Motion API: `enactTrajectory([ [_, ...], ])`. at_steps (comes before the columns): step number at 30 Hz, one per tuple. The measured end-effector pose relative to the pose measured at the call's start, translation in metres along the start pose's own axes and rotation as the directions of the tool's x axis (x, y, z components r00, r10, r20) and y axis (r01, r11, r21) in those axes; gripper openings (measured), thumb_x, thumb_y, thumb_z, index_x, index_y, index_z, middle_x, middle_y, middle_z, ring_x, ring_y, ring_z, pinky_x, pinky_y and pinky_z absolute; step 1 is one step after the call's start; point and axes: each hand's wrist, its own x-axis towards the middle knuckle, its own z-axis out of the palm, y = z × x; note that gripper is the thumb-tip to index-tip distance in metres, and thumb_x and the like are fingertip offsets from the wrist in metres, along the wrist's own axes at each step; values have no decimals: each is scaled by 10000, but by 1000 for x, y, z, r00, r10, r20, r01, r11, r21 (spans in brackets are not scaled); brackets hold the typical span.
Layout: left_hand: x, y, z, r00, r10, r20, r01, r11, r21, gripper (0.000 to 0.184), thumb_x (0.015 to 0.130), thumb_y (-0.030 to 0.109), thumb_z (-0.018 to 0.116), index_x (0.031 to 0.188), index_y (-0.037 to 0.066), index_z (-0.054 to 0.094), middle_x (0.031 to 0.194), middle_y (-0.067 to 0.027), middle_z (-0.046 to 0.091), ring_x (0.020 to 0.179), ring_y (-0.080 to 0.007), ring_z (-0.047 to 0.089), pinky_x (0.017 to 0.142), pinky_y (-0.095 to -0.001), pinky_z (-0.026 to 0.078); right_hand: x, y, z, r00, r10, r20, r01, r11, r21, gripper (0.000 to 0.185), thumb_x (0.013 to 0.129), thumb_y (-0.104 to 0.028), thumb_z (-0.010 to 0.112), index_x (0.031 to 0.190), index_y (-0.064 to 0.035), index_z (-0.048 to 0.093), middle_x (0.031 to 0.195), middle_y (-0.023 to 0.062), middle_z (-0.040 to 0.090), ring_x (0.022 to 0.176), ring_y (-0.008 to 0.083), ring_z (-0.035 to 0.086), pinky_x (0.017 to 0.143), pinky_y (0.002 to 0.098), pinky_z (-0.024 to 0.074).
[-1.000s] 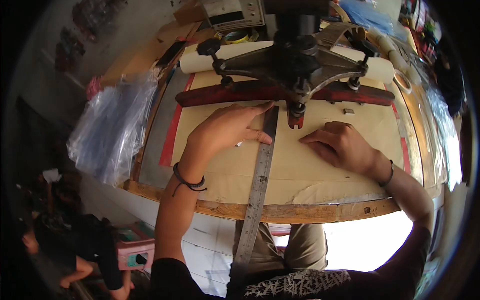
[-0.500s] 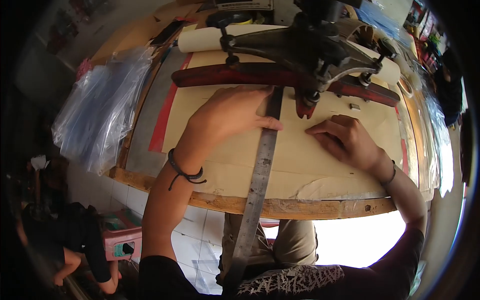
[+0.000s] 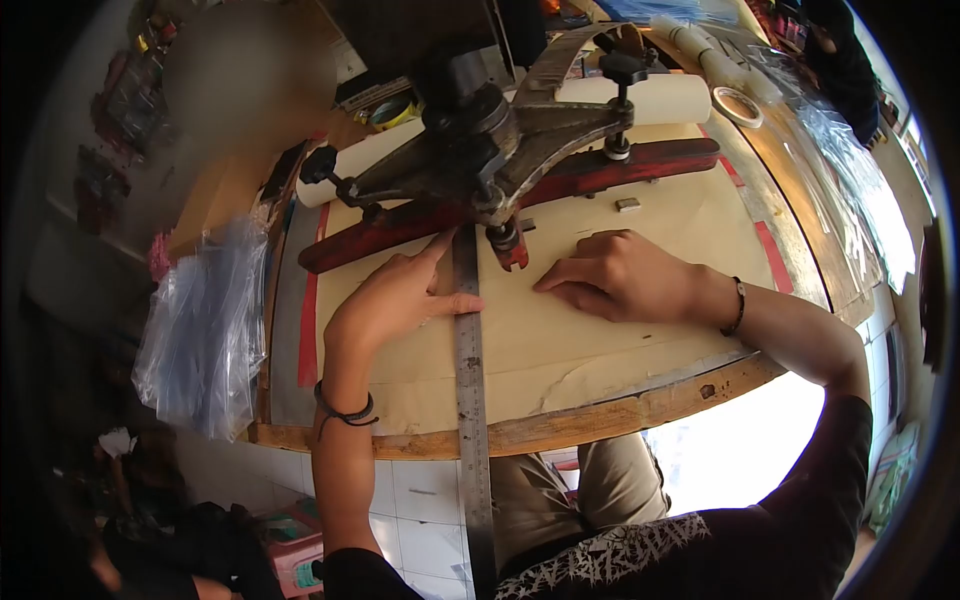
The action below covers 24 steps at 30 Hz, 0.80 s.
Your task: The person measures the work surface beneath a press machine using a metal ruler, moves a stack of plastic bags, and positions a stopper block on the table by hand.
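Observation:
A long steel ruler (image 3: pixel 470 390) lies on the cream sheet (image 3: pixel 580 345) and reaches past the table's front edge. My left hand (image 3: pixel 395 290) rests at its upper part, fingers apart, thumb across the ruler and index finger beside its far end. To the right of the ruler, my right hand (image 3: pixel 610 277) rests on the sheet with its fingers curled together; whatever they hold, if anything, is hidden. A red bar (image 3: pixel 590 178) under a black metal clamp frame (image 3: pixel 520 145) spans the sheet beyond both hands. A small metal piece (image 3: pixel 627 205) lies near the bar.
Clear plastic sheets (image 3: pixel 205 340) hang at the table's left side. A white roll (image 3: pixel 670 100) lies behind the bar, with a tape ring (image 3: pixel 738 107) to its right. The wooden table edge (image 3: pixel 560 425) runs in front. Part of another person (image 3: pixel 190 550) shows at lower left.
The view has turned, so the table and clamp appear tilted and shifted left. Both hands keep about the same places on the ruler and sheet.

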Motion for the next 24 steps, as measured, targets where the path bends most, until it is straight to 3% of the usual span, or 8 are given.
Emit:
enactTrajectory([
  [3,2,-13,3,992,119,-45,-121,992,-45,1077,782,474,813,1556,25,214,633,-83,523,600,-205,487,597,-335,424,-1,2,1,999,-37,-36,38,999,5,163,887,-99,675,1045,-86,714,843,96,704,756,290,657,703,421,535],
  [9,2,-26,3,975,220,-9,-219,966,-138,1047,726,418,880,1469,23,257,637,-24,395,614,-169,410,593,-306,394,0,-2,-4,1000,2,27,-3,1000,22,175,912,-149,632,1066,-91,691,869,104,709,818,299,673,770,433,549],
  [18,-8,-18,0,950,310,39,-305,947,-102,952,702,434,895,1345,32,319,661,-13,418,623,-156,413,577,-320,377,1,-4,-4,999,0,32,-1,1000,18,214,887,-127,652,1094,-93,696,869,108,701,811,311,664,762,434,541],
  [21,-1,-20,-3,948,309,71,-294,940,-171,938,699,445,895,1324,35,328,668,-15,417,630,-154,418,575,-326,387,2,-6,-6,999,-2,40,2,1000,-5,229,870,-110,662,1095,-91,704,885,108,703,811,306,662,760,433,539],
  [22,-4,-18,-4,939,337,71,-322,933,-163,817,770,396,861,1296,44,344,704,-10,462,640,-142,423,573,-300,391,2,-6,-5,999,-7,37,8,1000,-17,234,864,-104,665,1095,-90,706,890,108,704,811,304,662,760,433,539],
  [24,-4,-24,1,880,474,10,-430,807,-404,719,822,344,827,1271,45,351,747,-6,502,654,-126,432,577,-279,394,3,-7,-4,999,3,41,-3,1000,-10,234,862,-99,663,1091,-86,708,896,109,706,811,301,661,759,429,539],
])
